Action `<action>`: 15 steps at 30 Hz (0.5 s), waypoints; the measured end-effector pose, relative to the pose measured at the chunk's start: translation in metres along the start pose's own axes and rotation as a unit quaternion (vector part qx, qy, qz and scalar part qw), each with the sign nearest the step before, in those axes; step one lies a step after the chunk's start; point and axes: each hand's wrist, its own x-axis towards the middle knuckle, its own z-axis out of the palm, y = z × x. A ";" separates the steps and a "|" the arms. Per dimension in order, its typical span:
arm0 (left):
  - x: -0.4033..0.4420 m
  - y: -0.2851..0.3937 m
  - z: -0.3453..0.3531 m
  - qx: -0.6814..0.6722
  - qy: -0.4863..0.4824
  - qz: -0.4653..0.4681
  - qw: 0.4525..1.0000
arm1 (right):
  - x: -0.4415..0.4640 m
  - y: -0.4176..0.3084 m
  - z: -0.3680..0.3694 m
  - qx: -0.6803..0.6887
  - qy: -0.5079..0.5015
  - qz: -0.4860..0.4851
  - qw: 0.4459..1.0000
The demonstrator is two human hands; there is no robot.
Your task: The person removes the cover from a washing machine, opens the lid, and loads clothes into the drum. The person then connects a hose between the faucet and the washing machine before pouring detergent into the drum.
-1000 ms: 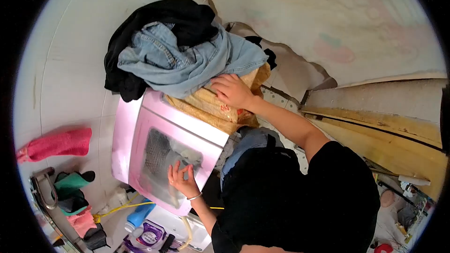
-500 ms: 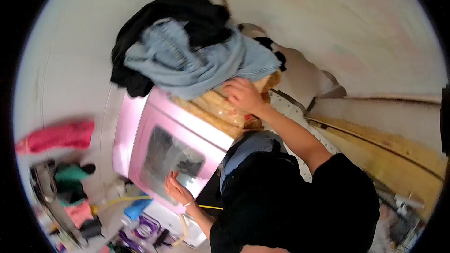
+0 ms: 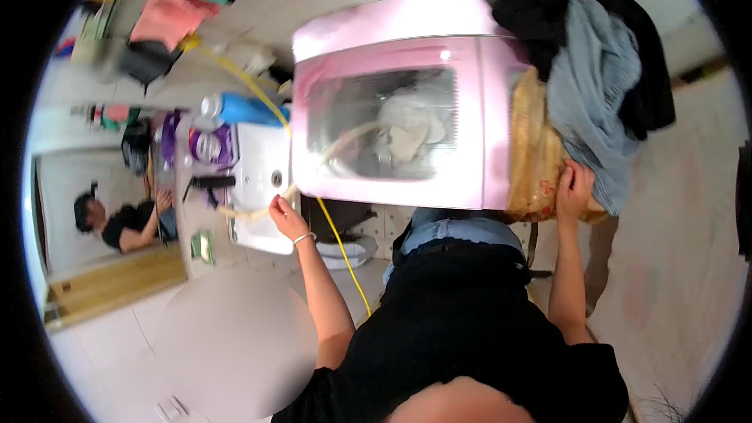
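Note:
My left hand is at the sink's edge, its fingers closed at a beige hose. The hose curves from the faucet toward the pink washing machine. Pale cloth shows through the machine's lid window. On the right, my right hand has its fingers bent over a crinkled yellow plastic bag, beside pale blue denim. A black garment lies around the denim. What is under the clothes is hidden.
A white sink adjoins the machine, with a blue bottle and a purple pack beside it. A thin yellow hose hangs down near my left forearm. A mirror is on the left.
The view has turned toward the sink. My left hand has gone from above the lid window to the beige hose. My right hand is still at the yellow bag, its fingers now more bent.

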 end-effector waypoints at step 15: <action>-0.076 -0.025 0.022 0.033 -0.328 0.145 0.933 | -0.007 0.018 0.007 -0.032 -0.079 -0.019 0.996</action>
